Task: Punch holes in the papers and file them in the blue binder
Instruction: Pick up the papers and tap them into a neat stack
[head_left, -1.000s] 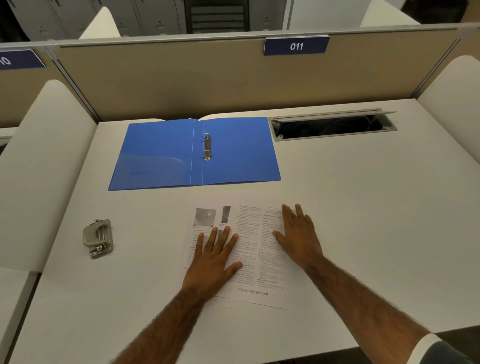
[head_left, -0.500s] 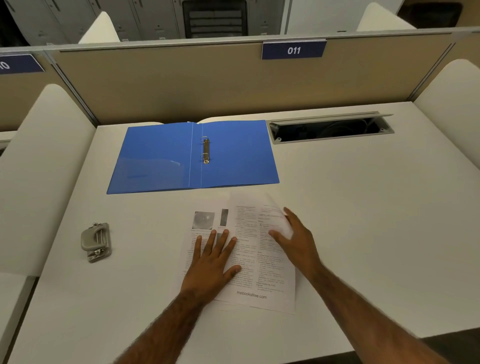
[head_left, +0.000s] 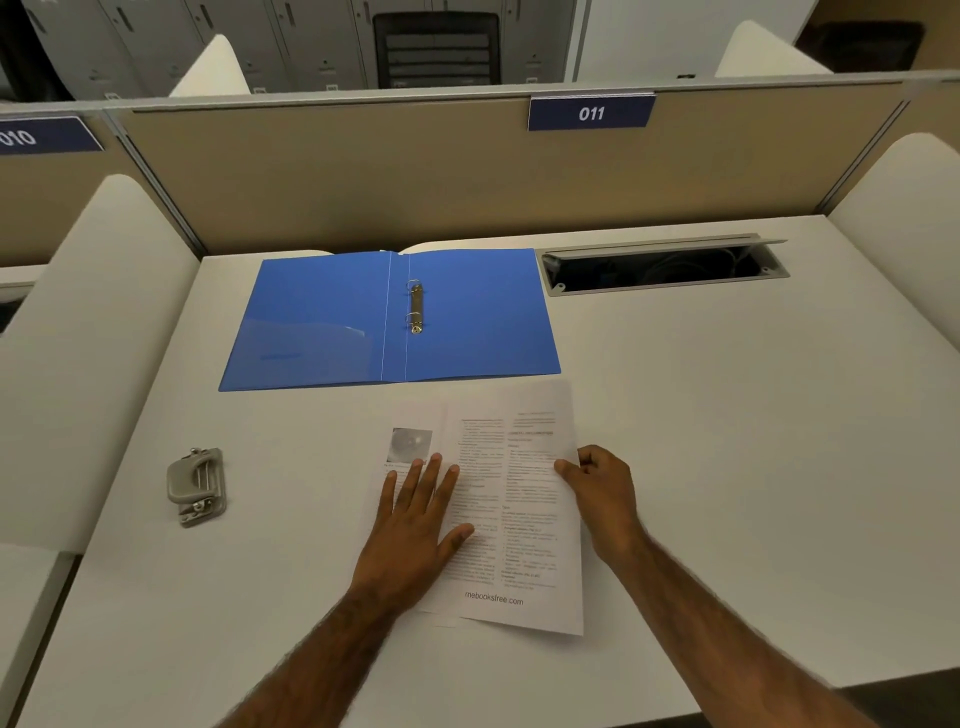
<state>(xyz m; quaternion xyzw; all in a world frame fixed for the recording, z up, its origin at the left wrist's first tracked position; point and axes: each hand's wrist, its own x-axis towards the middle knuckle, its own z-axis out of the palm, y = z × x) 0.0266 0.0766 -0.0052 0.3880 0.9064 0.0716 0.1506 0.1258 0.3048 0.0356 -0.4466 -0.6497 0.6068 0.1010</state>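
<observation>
The blue binder (head_left: 395, 317) lies open and flat at the back of the white desk (head_left: 727, 467), its metal rings (head_left: 414, 307) in the middle. Just in front of it lie printed papers (head_left: 519, 499), the top sheet lifted and shifted right over a lower sheet (head_left: 410, 444). My left hand (head_left: 415, 530) lies flat, fingers spread, on the left part of the papers. My right hand (head_left: 597, 486) pinches the top sheet's right edge between thumb and fingers. A grey hole punch (head_left: 196, 486) sits on the desk to the left, apart from both hands.
A beige partition (head_left: 467, 171) with a "011" sign (head_left: 591, 112) closes off the back of the desk. An open cable tray (head_left: 660, 267) is sunk into the desk at the back right. White side dividers (head_left: 88, 332) stand at both sides.
My right hand went from lying flat on the papers to gripping the top sheet's right edge and lifting it. The left hand stayed pressed on the papers.
</observation>
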